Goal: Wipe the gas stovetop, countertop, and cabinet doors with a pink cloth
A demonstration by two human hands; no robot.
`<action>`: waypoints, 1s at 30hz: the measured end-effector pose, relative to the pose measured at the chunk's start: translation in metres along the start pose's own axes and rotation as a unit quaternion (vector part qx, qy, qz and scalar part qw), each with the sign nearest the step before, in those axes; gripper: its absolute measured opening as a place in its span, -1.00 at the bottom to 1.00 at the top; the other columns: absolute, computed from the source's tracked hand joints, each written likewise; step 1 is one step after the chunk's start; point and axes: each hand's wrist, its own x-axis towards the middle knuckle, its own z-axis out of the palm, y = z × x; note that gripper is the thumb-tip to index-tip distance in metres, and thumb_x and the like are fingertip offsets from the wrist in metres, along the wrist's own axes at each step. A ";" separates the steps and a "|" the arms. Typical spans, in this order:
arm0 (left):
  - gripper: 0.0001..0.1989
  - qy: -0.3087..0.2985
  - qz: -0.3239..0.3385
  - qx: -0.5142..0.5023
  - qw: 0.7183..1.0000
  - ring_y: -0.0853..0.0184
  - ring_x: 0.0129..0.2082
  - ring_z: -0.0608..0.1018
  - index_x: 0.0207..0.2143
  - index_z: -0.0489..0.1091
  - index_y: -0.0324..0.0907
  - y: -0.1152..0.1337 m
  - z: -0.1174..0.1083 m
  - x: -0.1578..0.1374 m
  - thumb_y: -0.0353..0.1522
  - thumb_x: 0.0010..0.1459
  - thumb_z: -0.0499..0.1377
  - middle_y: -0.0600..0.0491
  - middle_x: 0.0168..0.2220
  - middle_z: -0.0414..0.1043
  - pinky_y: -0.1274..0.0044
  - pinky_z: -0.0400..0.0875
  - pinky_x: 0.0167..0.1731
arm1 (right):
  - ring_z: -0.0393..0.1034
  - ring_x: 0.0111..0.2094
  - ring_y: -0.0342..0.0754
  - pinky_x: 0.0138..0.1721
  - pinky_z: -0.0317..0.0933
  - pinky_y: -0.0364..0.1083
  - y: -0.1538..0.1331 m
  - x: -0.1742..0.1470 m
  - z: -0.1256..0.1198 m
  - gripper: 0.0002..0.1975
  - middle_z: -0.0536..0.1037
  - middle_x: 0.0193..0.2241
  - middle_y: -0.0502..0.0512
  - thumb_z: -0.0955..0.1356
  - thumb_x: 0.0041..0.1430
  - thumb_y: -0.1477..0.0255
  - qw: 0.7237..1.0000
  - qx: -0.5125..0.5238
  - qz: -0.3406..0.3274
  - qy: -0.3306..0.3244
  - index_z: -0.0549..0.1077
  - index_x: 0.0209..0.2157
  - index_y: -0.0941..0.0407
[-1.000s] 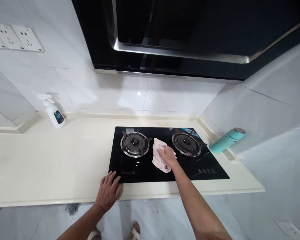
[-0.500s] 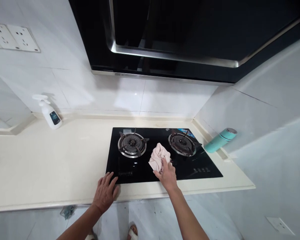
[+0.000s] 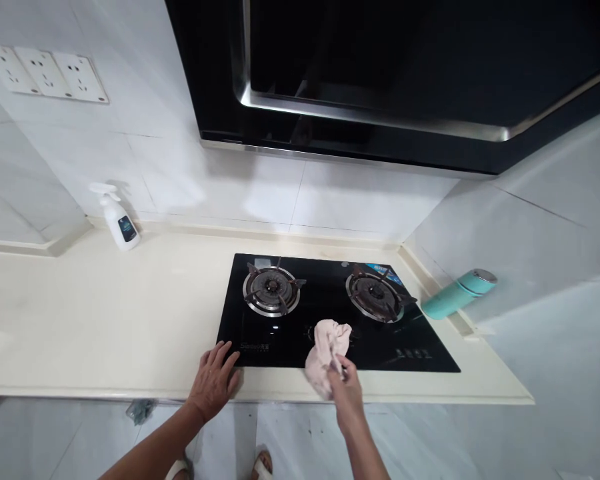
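A crumpled pale pink cloth (image 3: 325,353) is pinched in my right hand (image 3: 347,393) over the front edge of the black glass gas stove (image 3: 325,287). Part of the cloth hangs past that edge, above the counter's front strip. My left hand (image 3: 214,381) rests flat on the cream countertop (image 3: 130,313), fingers spread, fingertips at the stove's front left corner. Two round burners with dark pan supports, a left burner (image 3: 273,287) and a right burner (image 3: 377,295), stand behind the cloth. The cloth partly hides the control knobs at the stove's front middle.
A white spray bottle (image 3: 120,220) stands at the back left against the wall. On the right, a teal flask (image 3: 457,295) is beside the stove near the side wall. A black range hood (image 3: 360,130) overhangs the stove. Wall sockets (image 3: 47,73) are at upper left.
My right hand has drawn the cloth toward me, from the stove's middle to its front edge. My left hand stays on the counter. The view has shifted slightly.
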 end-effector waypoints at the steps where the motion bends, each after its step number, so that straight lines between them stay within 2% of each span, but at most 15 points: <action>1: -0.65 -0.003 -0.002 -0.002 1.000 -0.02 0.24 0.38 0.10 0.43 -0.13 0.000 -0.001 0.000 -0.31 0.29 0.13 -0.17 0.21 0.38 0.16 0.32 0.11 | 0.46 -0.32 -0.02 -0.32 0.38 -0.08 -0.009 0.007 -0.003 -0.25 0.54 -0.26 0.10 0.41 -0.15 -0.04 1.000 0.020 -0.005 0.009 0.32 0.02 0.11; 3: -0.65 -0.011 -0.008 -0.007 1.000 -0.02 0.25 0.37 0.11 0.43 -0.13 0.001 -0.002 0.000 -0.31 0.30 0.13 -0.17 0.22 0.37 0.15 0.32 0.12 | 0.47 -0.30 -0.04 -0.29 0.39 -0.09 -0.030 0.027 -0.007 -0.22 0.54 -0.23 0.10 0.39 -0.14 -0.07 0.998 0.057 -0.020 0.017 0.28 0.04 0.11; 6: -0.65 -0.021 -0.019 -0.015 0.999 -0.02 0.25 0.36 0.11 0.44 -0.12 0.004 -0.005 0.000 -0.30 0.30 0.12 -0.17 0.22 0.37 0.13 0.31 0.13 | 0.47 -0.27 -0.05 -0.25 0.38 -0.11 -0.060 0.058 -0.004 -0.22 0.54 -0.22 0.11 0.48 -0.22 0.00 0.996 0.071 -0.051 0.010 0.34 0.00 0.12; 12: -0.65 -0.026 -0.023 -0.017 0.999 -0.01 0.26 0.35 0.11 0.43 -0.14 0.008 -0.008 0.001 -0.31 0.31 0.10 -0.17 0.23 0.37 0.13 0.31 0.15 | 0.43 -0.29 -0.06 -0.21 0.34 -0.07 -0.105 0.107 0.014 -0.38 0.53 -0.24 0.13 0.46 -0.12 0.06 0.986 0.000 -0.161 0.054 0.44 -0.09 0.18; 16: -0.65 -0.029 -0.023 -0.018 0.999 -0.02 0.26 0.35 0.11 0.43 -0.14 0.008 -0.008 0.000 -0.32 0.30 0.12 -0.17 0.23 0.36 0.13 0.31 0.14 | 0.39 -0.14 -0.01 0.05 0.25 0.01 -0.138 0.135 0.019 -0.55 0.50 -0.14 0.14 0.43 -0.07 0.18 0.951 -0.083 -0.278 0.105 0.49 -0.17 0.16; 21: -0.64 -0.030 -0.027 -0.024 0.999 -0.02 0.27 0.34 0.12 0.42 -0.14 0.009 -0.008 -0.001 -0.32 0.30 0.11 -0.18 0.24 0.35 0.12 0.29 0.16 | 0.32 -0.05 0.01 0.16 0.17 0.02 -0.174 0.164 0.029 -0.67 0.44 -0.13 0.20 0.34 0.05 0.32 0.905 -0.171 -0.365 0.138 0.48 -0.16 0.20; 24: -0.64 -0.032 -0.033 -0.028 0.999 -0.01 0.28 0.33 0.12 0.43 -0.13 0.010 -0.009 -0.001 -0.32 0.31 0.11 -0.18 0.24 0.34 0.13 0.28 0.16 | 0.28 0.02 0.01 0.20 0.13 0.00 -0.187 0.181 0.033 -0.66 0.42 -0.08 0.24 0.32 0.14 0.35 0.886 -0.228 -0.382 0.129 0.48 -0.09 0.23; 27: -0.64 -0.031 -0.027 -0.027 0.999 -0.02 0.28 0.33 0.12 0.42 -0.15 0.010 -0.010 -0.001 -0.32 0.30 0.11 -0.19 0.24 0.34 0.13 0.28 0.16 | 0.26 0.08 0.03 0.21 0.12 0.05 -0.187 0.200 0.035 -0.64 0.40 -0.05 0.27 0.29 0.24 0.34 0.877 -0.296 -0.363 0.105 0.46 0.00 0.23; 30: -0.65 -0.030 -0.028 -0.028 0.999 -0.03 0.27 0.34 0.11 0.42 -0.15 0.011 -0.011 0.000 -0.32 0.31 0.10 -0.18 0.24 0.35 0.13 0.28 0.15 | 0.33 0.00 0.02 0.11 0.22 0.09 -0.169 0.216 0.044 -0.69 0.44 -0.13 0.21 0.35 0.27 0.26 0.870 -0.383 -0.308 0.028 0.49 -0.12 0.21</action>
